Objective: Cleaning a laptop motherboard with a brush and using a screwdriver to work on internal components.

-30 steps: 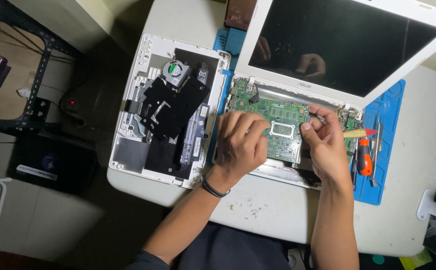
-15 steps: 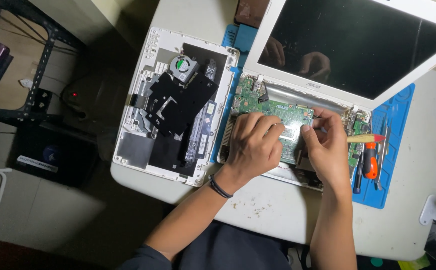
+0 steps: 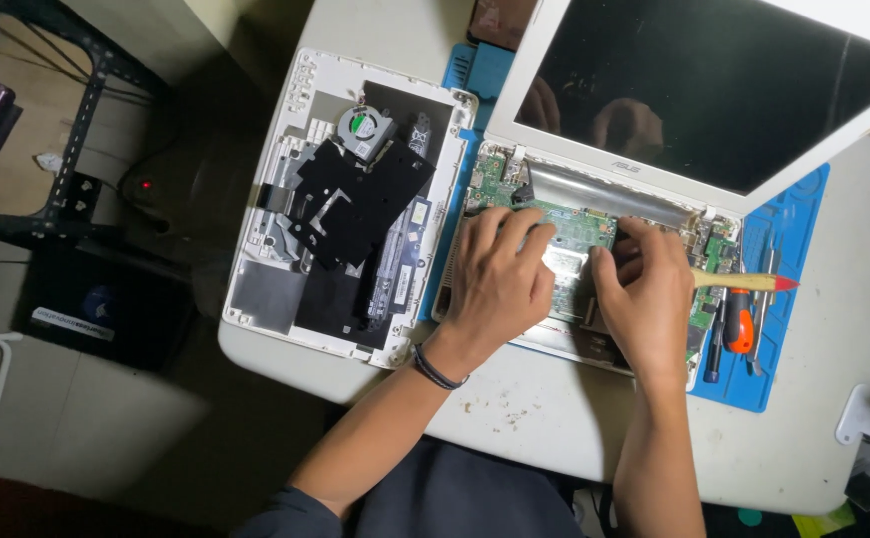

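Removed white bottom cover (image 3: 340, 209) with fan lies at table's (image 3: 555, 428) left edge. My left hand (image 3: 500, 284) presses flat, fingers spread, on the green motherboard (image 3: 580, 234) mid-table in the opened laptop (image 3: 694, 100). My right hand (image 3: 644, 299) grips a wooden-handled brush (image 3: 744, 282) over the board. Screwdrivers (image 3: 739, 324) on blue mat (image 3: 794, 289), right edge.

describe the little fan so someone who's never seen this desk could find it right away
Start at the open white laptop with the dark screen, then look left to the detached white bottom cover lying inside-up beside it on the table. Near that cover's top edge, above the black sheet, sits the cooling fan. It is the only round part there, in a grey metal housing with a green centre.
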